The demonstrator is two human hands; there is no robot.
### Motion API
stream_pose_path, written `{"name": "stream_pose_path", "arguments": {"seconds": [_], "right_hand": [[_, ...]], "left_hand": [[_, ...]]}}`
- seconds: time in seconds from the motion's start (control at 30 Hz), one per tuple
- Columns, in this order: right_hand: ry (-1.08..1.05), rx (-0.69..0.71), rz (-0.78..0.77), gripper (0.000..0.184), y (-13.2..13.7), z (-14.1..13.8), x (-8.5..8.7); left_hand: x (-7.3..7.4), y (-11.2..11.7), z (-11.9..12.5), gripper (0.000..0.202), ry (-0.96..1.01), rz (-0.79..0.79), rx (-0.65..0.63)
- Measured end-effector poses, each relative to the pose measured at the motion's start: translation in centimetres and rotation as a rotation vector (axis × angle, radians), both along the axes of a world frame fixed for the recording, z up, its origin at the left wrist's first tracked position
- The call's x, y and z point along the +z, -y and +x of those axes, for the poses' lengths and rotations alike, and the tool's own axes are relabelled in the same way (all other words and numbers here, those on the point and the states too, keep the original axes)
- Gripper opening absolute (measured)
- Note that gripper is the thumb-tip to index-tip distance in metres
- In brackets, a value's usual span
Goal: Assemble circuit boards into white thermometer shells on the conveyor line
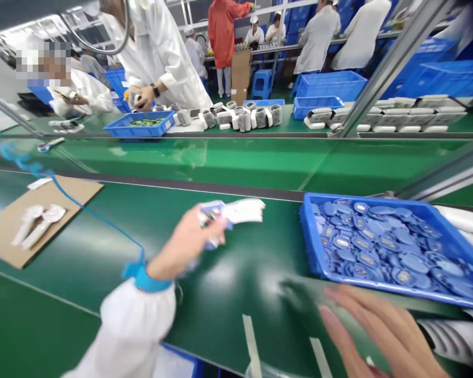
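Note:
My left hand (187,241) grips a white and blue plastic part (240,211), blurred by motion, above the green bench mat (236,273). A blue wrist strap (145,278) circles that wrist, with a thin blue cord (94,223) running off to the upper left. My right hand (378,333) lies at the lower right with its fingers spread, holding nothing, just in front of a blue plastic tray (362,198). Several round blue parts with metallic centres (378,241) fill the tray.
A cardboard sheet (63,210) with white parts (39,226) lies at the left. Beyond a green conveyor belt (205,163), a co-worker's hands (142,97) work by a blue tray (140,125) and rows of white devices (244,116). A metal frame post (394,65) crosses the right.

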State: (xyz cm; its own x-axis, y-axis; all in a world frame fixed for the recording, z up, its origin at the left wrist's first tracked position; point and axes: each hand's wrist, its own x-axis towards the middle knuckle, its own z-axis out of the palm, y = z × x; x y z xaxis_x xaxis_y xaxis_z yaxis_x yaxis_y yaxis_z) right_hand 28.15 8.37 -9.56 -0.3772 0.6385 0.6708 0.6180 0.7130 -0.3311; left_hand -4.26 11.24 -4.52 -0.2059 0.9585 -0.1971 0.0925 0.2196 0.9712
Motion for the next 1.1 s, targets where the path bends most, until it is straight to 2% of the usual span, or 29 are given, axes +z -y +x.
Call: {"name": "stream_pose_path", "arguments": {"seconds": [0.1, 0.17, 0.27, 0.33, 0.5, 0.63, 0.73, 0.83, 0.93, 1.0, 1.1], "right_hand": [[0.04, 0.023, -0.112, 0.039, -0.5, -3.0, 2.9], [0.096, 0.126, -0.327, 0.038, -0.2, -3.5, 3.5], [0.135, 0.205, -0.779, 0.038, 1.4, -2.6, 3.4], [0.093, 0.161, -0.875, 0.04, 2.8, -1.5, 3.0], [0.083, 0.061, -0.816, 0.034, 5.6, 1.1, 1.2], [0.054, 0.061, -0.832, 0.032, 5.9, 2.6, 0.6], [-0.007, 0.063, -0.841, 0.032, 5.0, 2.7, 1.3], [0.014, 0.086, -0.82, 0.028, 3.9, 2.5, 2.6], [0.063, 0.113, -0.754, 0.03, 3.7, 2.7, 4.1], [0.077, 0.129, -0.691, 0.031, 3.9, 3.1, 5.2], [0.035, 0.062, -0.567, 0.029, 3.6, 3.6, 6.4]], "left_hand": [[-1.6, 6.5, 5.3, 0.044, 0.233, -0.093, -0.241], [-2.7, 9.1, 7.8, 0.049, 0.411, -0.166, -0.344], [-4.0, 11.4, 9.8, 0.051, 0.517, -0.18, -0.332], [-4.5, 12.3, 10.5, 0.05, 0.479, -0.13, -0.305], [-5.8, 13.6, 12.2, 0.043, 0.463, -0.079, -0.272], [-6.6, 13.5, 14.0, 0.029, 0.359, -0.084, -0.261], [-6.2, 13.1, 14.9, 0.028, 0.153, -0.063, -0.325], [-5.0, 12.9, 15.4, 0.029, -0.096, -0.067, -0.378], [-3.9, 12.9, 15.3, 0.028, -0.248, -0.001, -0.434], [-3.4, 12.6, 15.1, 0.029, -0.311, 0.041, -0.389], [-3.1, 11.6, 14.6, 0.029, -0.358, 0.046, -0.191]]}}
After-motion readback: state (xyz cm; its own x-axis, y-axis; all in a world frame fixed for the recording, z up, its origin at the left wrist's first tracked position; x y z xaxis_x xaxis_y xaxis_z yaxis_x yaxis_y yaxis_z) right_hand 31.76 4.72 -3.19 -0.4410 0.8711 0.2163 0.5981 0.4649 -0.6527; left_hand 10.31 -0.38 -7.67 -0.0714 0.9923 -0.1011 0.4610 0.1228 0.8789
